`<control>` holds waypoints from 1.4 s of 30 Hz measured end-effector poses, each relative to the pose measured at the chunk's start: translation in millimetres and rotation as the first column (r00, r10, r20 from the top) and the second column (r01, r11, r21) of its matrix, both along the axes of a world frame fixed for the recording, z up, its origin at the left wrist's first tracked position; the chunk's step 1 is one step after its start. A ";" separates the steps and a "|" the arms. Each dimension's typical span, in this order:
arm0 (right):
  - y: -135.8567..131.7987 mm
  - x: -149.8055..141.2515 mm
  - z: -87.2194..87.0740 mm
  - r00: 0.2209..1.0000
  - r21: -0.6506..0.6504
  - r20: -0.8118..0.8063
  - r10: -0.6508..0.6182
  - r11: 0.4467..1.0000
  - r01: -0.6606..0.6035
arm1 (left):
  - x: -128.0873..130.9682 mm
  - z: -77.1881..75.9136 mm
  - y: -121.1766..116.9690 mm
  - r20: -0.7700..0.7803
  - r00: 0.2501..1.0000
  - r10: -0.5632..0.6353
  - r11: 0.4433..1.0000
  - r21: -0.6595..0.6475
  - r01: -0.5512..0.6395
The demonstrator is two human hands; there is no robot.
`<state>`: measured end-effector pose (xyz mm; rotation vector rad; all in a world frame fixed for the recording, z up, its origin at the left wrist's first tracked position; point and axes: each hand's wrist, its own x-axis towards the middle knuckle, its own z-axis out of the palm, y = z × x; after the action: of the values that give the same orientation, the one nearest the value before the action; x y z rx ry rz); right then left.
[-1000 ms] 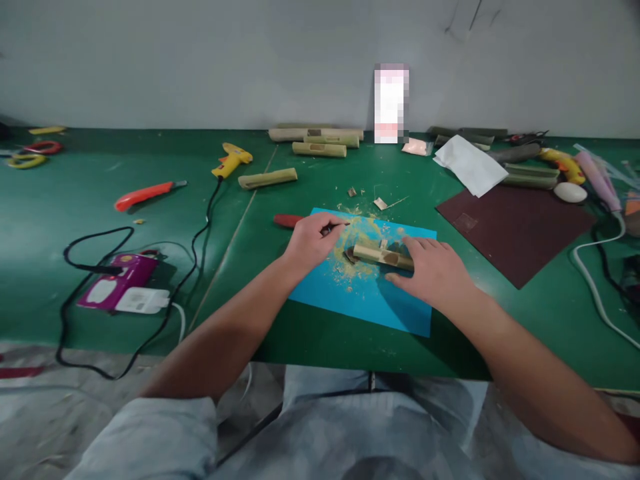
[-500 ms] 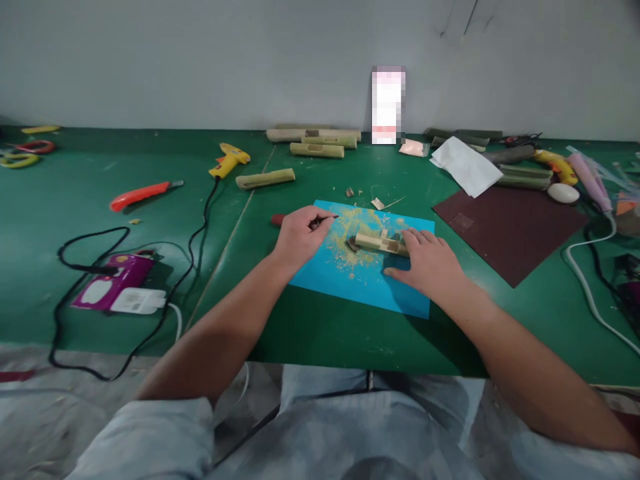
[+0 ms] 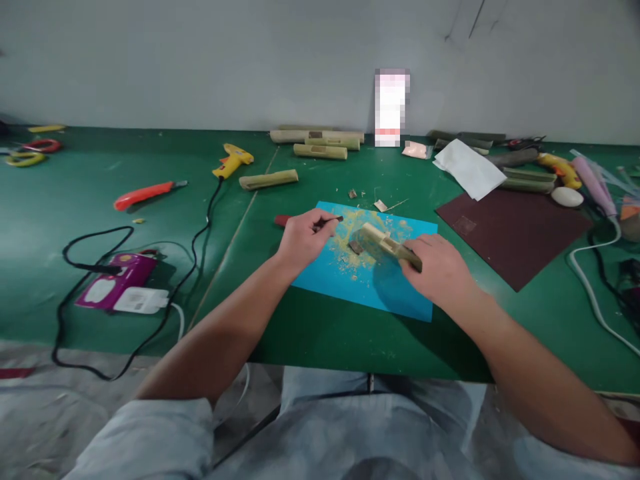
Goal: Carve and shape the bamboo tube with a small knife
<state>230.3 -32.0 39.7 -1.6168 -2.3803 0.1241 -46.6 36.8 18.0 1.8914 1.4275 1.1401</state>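
Right hand (image 3: 440,265) grips one pale, notched bamboo tube (image 3: 379,237); left hand (image 3: 304,239) pinches one small dark piece (image 3: 339,219) (kind unclear).

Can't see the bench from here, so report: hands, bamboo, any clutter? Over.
Left hand pinching small dark piece. Right hand gripping notched bamboo tube, tilted over blue sheet. Shavings and dark chip littering that sheet.

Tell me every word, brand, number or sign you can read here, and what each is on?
None can be read.
White block: a dark printed label, too small and blurred to read.
Purple box: pale markings, too blurred to read.
Upright screen: blocked out in coarse squares, unreadable.
Bamboo tube in the right hand: no writing shows.
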 end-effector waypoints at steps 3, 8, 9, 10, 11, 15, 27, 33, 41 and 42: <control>-6.6 -7.9 -2.1 0.993 -0.021 -0.122 0.001 1.000 -0.003 | 4.0 2.6 -1.1 0.131 0.991 -0.009 0.993 -0.119 0.025; -9.2 -14.1 -9.0 0.989 -0.123 -0.141 -0.046 0.992 0.028 | 6.2 4.2 -0.2 0.278 0.961 -0.015 0.968 -0.236 0.084; -8.9 -14.3 -9.3 0.989 -0.135 -0.138 -0.050 0.990 0.031 | 6.0 3.9 0.1 0.289 0.957 -0.017 0.966 -0.243 0.090; -8.6 -14.4 -9.2 0.989 -0.141 -0.135 -0.052 0.989 0.033 | 5.8 3.5 0.2 0.297 0.955 -0.020 0.965 -0.245 0.097; -8.4 -14.4 -8.8 0.989 -0.144 -0.135 -0.054 0.989 0.034 | 5.7 3.2 0.3 0.302 0.953 -0.024 0.964 -0.244 0.102; -8.3 -14.6 -7.0 0.982 -0.151 -0.180 -0.056 0.988 0.028 | 7.3 1.8 -0.5 0.276 0.960 -0.037 0.970 -0.220 0.101; -14.2 -22.3 -11.6 0.991 -0.116 -0.130 -0.032 0.993 0.017 | 11.8 -9.4 -6.8 -0.024 0.996 -0.091 0.996 0.010 0.091; -16.8 -26.1 -8.6 1.000 -0.094 0.020 -0.006 0.996 0.008 | 13.2 -8.1 -8.5 -0.158 0.971 -0.179 0.969 0.141 0.202; -19.4 -29.4 -7.4 0.999 -0.115 0.046 0.028 0.993 -0.022 | 15.2 -8.5 -12.2 -0.301 0.941 -0.155 0.946 0.228 0.229; -19.4 -29.7 -7.6 0.998 -0.128 0.051 0.031 0.991 -0.024 | 15.5 -9.6 -13.3 -0.339 0.931 -0.133 0.944 0.244 0.224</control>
<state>200.6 -51.4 32.1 -1.6626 -2.4819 0.2467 -31.1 23.5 8.4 2.4447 1.2658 1.0230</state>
